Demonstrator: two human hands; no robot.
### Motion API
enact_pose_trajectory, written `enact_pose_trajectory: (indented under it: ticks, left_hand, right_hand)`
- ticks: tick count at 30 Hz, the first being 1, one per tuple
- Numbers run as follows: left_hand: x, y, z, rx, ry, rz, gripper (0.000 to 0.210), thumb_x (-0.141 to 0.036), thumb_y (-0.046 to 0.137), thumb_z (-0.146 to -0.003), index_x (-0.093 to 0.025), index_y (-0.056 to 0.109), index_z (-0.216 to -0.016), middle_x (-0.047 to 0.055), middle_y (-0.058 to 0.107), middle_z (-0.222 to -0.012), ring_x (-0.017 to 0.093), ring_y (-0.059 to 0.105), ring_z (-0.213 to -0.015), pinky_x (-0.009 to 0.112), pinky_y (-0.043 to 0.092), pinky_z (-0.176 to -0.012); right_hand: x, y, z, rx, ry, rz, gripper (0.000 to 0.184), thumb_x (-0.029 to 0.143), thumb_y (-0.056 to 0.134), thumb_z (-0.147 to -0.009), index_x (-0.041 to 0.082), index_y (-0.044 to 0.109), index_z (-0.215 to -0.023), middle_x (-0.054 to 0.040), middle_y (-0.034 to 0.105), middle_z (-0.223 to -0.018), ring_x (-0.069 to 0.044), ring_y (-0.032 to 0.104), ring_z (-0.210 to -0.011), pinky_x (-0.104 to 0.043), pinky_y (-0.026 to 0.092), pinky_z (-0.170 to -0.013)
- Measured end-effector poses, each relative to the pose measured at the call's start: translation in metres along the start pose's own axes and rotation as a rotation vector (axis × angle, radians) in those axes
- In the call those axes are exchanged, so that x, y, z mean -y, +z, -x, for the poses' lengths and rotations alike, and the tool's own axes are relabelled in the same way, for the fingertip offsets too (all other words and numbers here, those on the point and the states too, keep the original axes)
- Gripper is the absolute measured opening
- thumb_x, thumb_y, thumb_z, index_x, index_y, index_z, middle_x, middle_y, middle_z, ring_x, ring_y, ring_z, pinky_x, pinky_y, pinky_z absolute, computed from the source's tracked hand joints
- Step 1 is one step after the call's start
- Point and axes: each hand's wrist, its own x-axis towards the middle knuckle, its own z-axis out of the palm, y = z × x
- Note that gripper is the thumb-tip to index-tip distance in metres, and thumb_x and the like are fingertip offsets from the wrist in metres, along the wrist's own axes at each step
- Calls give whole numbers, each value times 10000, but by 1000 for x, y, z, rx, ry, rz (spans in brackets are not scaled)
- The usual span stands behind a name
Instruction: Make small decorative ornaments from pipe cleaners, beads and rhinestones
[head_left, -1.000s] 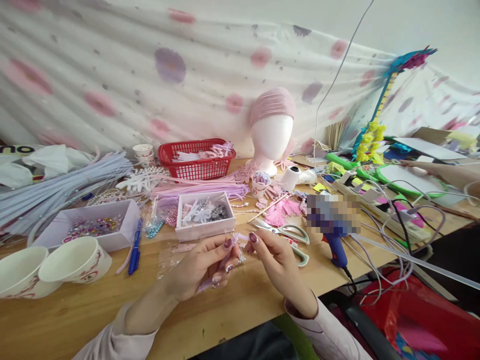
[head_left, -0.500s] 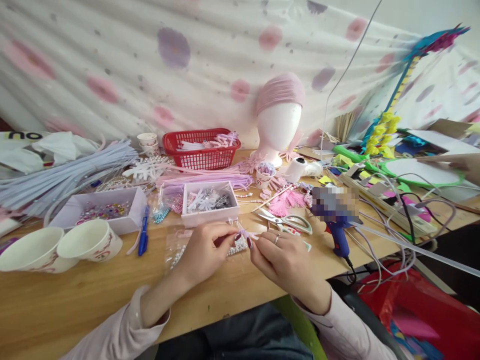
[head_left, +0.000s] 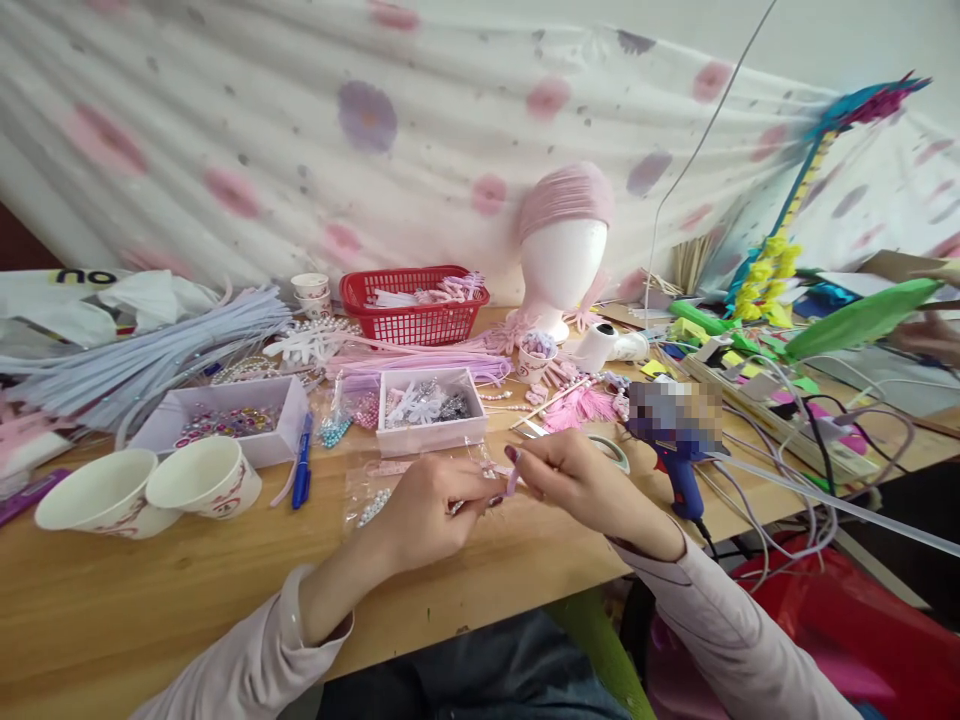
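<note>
My left hand [head_left: 429, 508] is closed, its thumb and fingers pinching one end of a short lilac pipe cleaner [head_left: 512, 484]. From the other side my right hand [head_left: 581, 488] grips the same piece between thumb and forefinger, bending it upward. Both hands are just above the table, and fingers hide part of the piece. Under my left hand lies a clear bag of white pearl beads [head_left: 373, 507]. Scissors [head_left: 611, 452] lie behind my right hand, partly covered by it. A white box of flower-shaped and silvery trinkets [head_left: 431, 440] stands beyond the hands.
A blue glue gun [head_left: 684, 485] stands at right among cables. Paper cups [head_left: 214, 480], a blue pen [head_left: 301, 470] and a box of gems [head_left: 289, 430] are at left. Behind are a red basket [head_left: 412, 325] and a foam head [head_left: 562, 262]. Another person's hand [head_left: 934, 335] shows far right.
My right hand has turned and risen slightly, bending the lilac piece upward. My left fingers have extended to the right. The green-rimmed white disc at far right has been tilted up by the other person.
</note>
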Motion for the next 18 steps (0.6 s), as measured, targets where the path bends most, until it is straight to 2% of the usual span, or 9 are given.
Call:
enact_pose_trajectory:
  ticks: [4, 6, 10, 14, 16, 18]
  left_hand:
    - [-4, -6, -2, 26, -115, 293, 262, -102, 545, -844, -169, 796, -817, 51, 708, -660, 173, 652, -611, 269, 494, -594]
    - [-5, -6, -2, -5, -182, 454, 233, -116, 577, -812, -168, 803, -819, 58, 730, -688, 177, 664, -607, 279, 521, -592]
    - [-2, -4, -2, -112, -291, 646, 191, -184, 630, -801, -162, 812, -857, 52, 733, -693, 161, 649, -590, 275, 526, -591]
    - [-1, -1, -2, -200, -356, 596, 193, -246, 639, -826, -146, 803, -841, 52, 719, -666, 176, 643, -651, 282, 523, -650]
    - [-3, 0, -2, -218, -375, 526, 214, -271, 626, -848, -139, 795, -840, 61, 729, -695, 182, 643, -675, 281, 510, -656]
    - [-5, 0, -3, -187, -371, 475, 231, -277, 606, -862, -138, 791, -854, 61, 731, -702, 179, 638, -672, 269, 488, -638]
  right_hand:
    - [-20, 5, -3, -21, 248, -526, 477, 423, 560, -899, 212, 424, -494, 68, 374, -431, -76, 318, -397, -233, 230, -423]
    - [-29, 13, -1, -25, 303, -676, 478, 426, 575, -876, 217, 404, -482, 76, 352, -406, -72, 305, -374, -228, 237, -408]
    - [-29, 37, 7, -76, 329, -796, 455, 457, 517, -861, 248, 317, -509, 101, 269, -409, -67, 211, -357, -220, 210, -366]
    - [-20, 63, 15, -172, 332, -848, 452, 506, 437, -886, 261, 272, -544, 110, 216, -451, -71, 171, -371, -221, 225, -356]
    - [-19, 69, 18, -214, 327, -838, 473, 520, 432, -906, 253, 303, -537, 93, 256, -454, -81, 231, -382, -230, 279, -380]
    - [-22, 69, 22, -287, 308, -759, 452, 484, 484, -920, 221, 435, -556, 44, 405, -501, -108, 390, -458, -244, 377, -463]
